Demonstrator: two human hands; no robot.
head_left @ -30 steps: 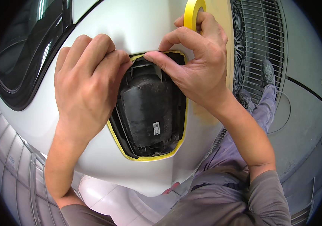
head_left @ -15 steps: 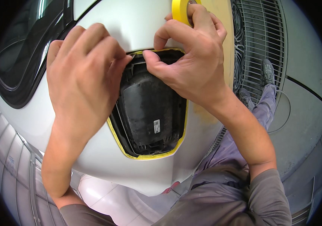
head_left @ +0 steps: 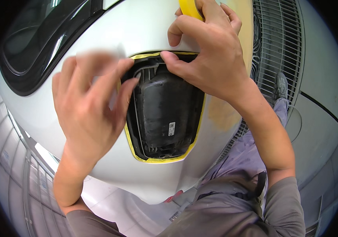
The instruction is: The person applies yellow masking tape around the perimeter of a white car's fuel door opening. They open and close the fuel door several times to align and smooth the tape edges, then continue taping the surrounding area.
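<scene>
Gripping a roll of yellow tape (head_left: 190, 10) with the upper fingers of the right hand (head_left: 218, 59), way up at the top edge of the frame, just right of centre. Resting the thumb of that same hand by the top border of a black recess (head_left: 169, 100), forefinger bent above it. Over to the left hand (head_left: 86, 94), left of centre: showing an open grip, thumb and forefinger parted beside the recess's upper left corner, blurred across the knuckles, and cannot tell whether touching.

On to the big stuff: got a white vehicle body (head_left: 145, 27), sweeping from the top of the frame to the lower middle. Catching a dark window (head_left: 38, 49) at upper left, then a slatted metal grate (head_left: 277, 51) at upper right. Seeing a grey sleeve (head_left: 287, 201) at lower right. Down in size to a tan patch (head_left: 221, 114) on the bodywork, right of the recess. Spotting a thin yellow border (head_left: 161, 160) round the recess, plain along the bottom and showing between the hands up top. Smallest of all, picking out a white label (head_left: 171, 128), low in the recess.
</scene>
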